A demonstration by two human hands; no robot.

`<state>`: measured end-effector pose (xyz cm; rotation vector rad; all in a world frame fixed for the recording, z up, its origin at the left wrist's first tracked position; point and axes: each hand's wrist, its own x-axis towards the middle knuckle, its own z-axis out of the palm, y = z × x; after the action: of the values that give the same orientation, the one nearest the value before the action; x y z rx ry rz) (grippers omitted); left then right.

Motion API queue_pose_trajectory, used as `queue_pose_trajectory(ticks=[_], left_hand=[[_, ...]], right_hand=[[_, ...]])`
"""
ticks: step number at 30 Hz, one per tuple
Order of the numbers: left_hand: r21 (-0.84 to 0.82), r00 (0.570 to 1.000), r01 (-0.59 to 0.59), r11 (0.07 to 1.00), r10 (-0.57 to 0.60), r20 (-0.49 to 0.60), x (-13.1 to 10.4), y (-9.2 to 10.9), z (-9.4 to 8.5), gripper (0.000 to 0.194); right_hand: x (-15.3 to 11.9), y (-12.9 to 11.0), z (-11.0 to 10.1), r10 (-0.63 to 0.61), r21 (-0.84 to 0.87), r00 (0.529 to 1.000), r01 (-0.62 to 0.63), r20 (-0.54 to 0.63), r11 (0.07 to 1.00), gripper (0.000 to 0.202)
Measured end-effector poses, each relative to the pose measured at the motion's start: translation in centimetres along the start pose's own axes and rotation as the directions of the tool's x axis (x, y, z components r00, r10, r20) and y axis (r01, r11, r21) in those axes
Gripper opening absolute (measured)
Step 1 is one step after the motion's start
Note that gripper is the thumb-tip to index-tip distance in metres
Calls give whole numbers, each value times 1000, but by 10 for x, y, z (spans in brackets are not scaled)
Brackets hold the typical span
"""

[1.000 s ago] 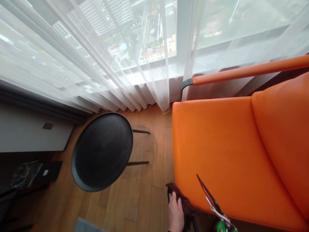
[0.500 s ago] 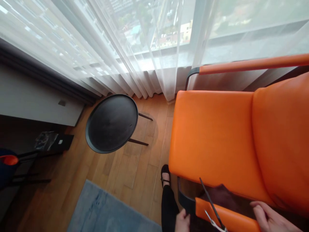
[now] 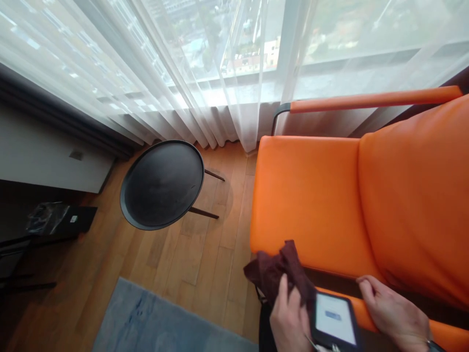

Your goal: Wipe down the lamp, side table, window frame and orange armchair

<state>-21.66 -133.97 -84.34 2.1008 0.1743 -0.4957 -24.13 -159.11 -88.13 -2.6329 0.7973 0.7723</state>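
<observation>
A dark maroon cloth [image 3: 273, 274] is bunched in my left hand [image 3: 291, 318], whose fingers press on it at the bottom of the view, beside the orange chair seat. Just right of that hand is a dark-framed badge or device with a white face [image 3: 334, 317]; what holds it is hidden. My right hand [image 3: 394, 313] is over the orange near armrest [image 3: 361, 310], its fingers curled together; whether anything is in them is hidden.
The orange chair [image 3: 308, 200] stands at the right, by sheer curtains [image 3: 242, 112]. A round black table [image 3: 163, 183] is left of it on the wooden floor. A blue rug [image 3: 157, 318] lies below, and a black bin [image 3: 76, 220] sits at the far left.
The cloth has moved left and up with my left hand now gripping it. The white-faced item has come into sight. The view has shifted slightly right.
</observation>
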Motion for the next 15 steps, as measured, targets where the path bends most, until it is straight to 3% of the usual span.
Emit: queue_pose_trajectory(ticks=[3, 6, 8, 10, 12, 14, 15], left_hand=[[23, 978, -137, 990, 132, 163, 22, 37, -27, 28], [-175, 976, -150, 973, 173, 130, 66, 80, -61, 27], [-245, 965, -239, 940, 258, 50, 92, 104, -66, 28], [-177, 930, -349, 920, 364, 59, 112, 115, -53, 29], [39, 899, -392, 919, 373, 227, 134, 109, -29, 28], [341, 909, -331, 880, 201, 365, 160, 91, -1, 34], [481, 933, -249, 841, 75, 352, 175, 81, 13, 42]], right_hand=[[-5, -17, -16, 97, -43, 978, -90, 185, 995, 49], [-9, -28, -25, 83, -14, 991, -82, 102, 997, 44], [-10, -30, -26, 58, 25, 998, -58, 21, 998, 44], [-9, -29, -25, 30, 66, 999, -28, -29, 997, 45], [-8, -27, -21, -12, 109, 998, 18, -57, 994, 46], [-7, -23, -13, -65, 148, 994, 77, -83, 986, 48], [-6, -20, -7, -95, 184, 989, 115, -114, 976, 49]])
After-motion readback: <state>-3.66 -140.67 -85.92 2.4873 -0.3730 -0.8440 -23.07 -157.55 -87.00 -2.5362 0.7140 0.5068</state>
